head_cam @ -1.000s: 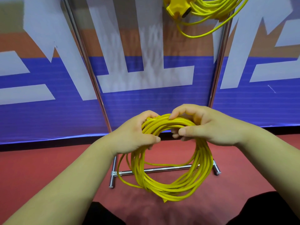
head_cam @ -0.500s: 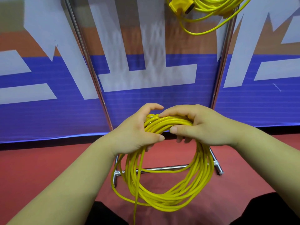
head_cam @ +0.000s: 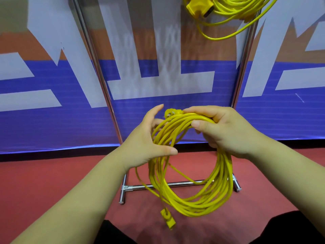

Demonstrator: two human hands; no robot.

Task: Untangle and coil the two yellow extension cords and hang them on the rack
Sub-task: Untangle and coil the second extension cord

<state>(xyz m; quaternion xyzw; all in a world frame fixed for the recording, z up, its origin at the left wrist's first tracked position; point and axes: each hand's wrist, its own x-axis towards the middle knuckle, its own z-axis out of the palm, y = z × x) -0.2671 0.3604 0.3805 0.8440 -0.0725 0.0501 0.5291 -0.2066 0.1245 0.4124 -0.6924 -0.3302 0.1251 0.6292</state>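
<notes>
A coiled yellow extension cord [head_cam: 207, 196] hangs in front of me. My right hand [head_cam: 226, 131] grips the top of the coil, fingers and thumb wrapped round the bundle. My left hand [head_cam: 147, 143] has loosened, its fingers spread beside the coil's left side, the thumb lying across some strands. A yellow plug end [head_cam: 168, 220] dangles below the coil on a loose strand. The second yellow cord [head_cam: 233, 9], with its socket block, hangs from the rack [head_cam: 246, 55] at the top of the view.
The chrome rack's two uprights and its foot bar [head_cam: 175, 185] stand on the red floor, right behind the coil. A blue, white and orange banner wall fills the background. My dark-clothed knees show at the bottom edge.
My left hand has opened its fingers away from the coil. The plug end has dropped out and now dangles under the coil. My right hand keeps its hold on the top.
</notes>
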